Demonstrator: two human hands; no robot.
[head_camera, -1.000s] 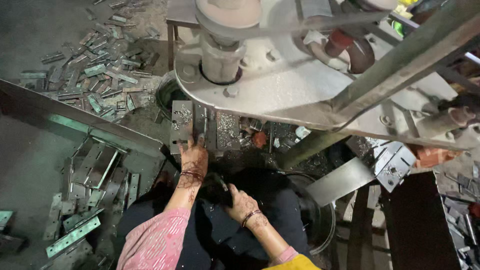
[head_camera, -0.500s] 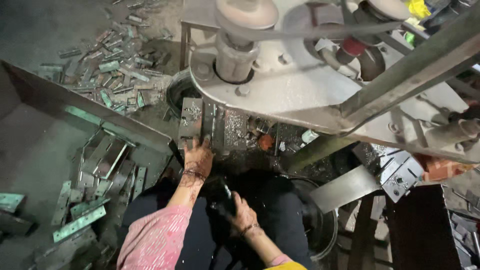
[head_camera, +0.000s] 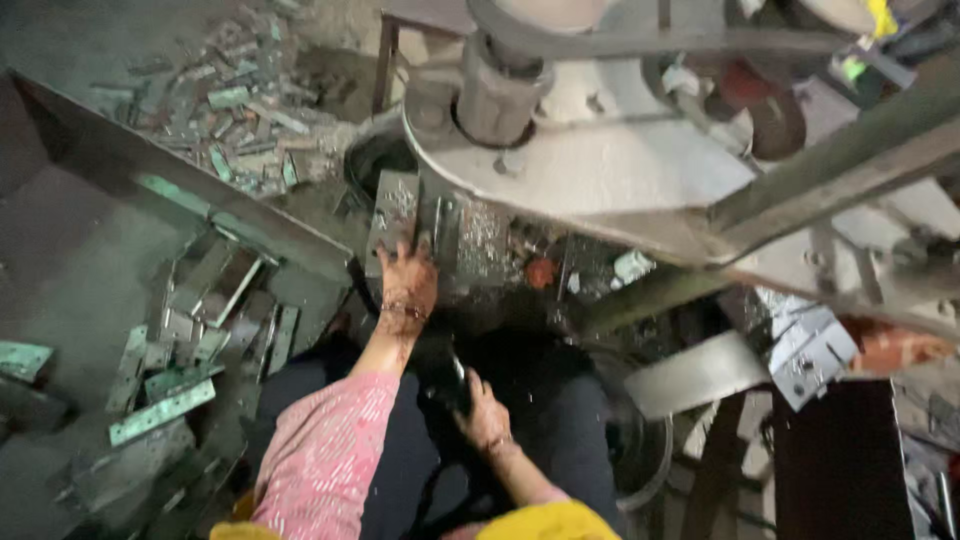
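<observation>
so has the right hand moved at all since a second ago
Yes. The right hand has dropped back toward the lap, away from the left hand, which rests at the press bed.

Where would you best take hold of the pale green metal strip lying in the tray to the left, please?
Grip the pale green strip across its narrow width near the raised right end, coming from above with the left hand. It lies flat, long and thin, tilted on other scrap, so that end looks easiest to pinch.
</observation>
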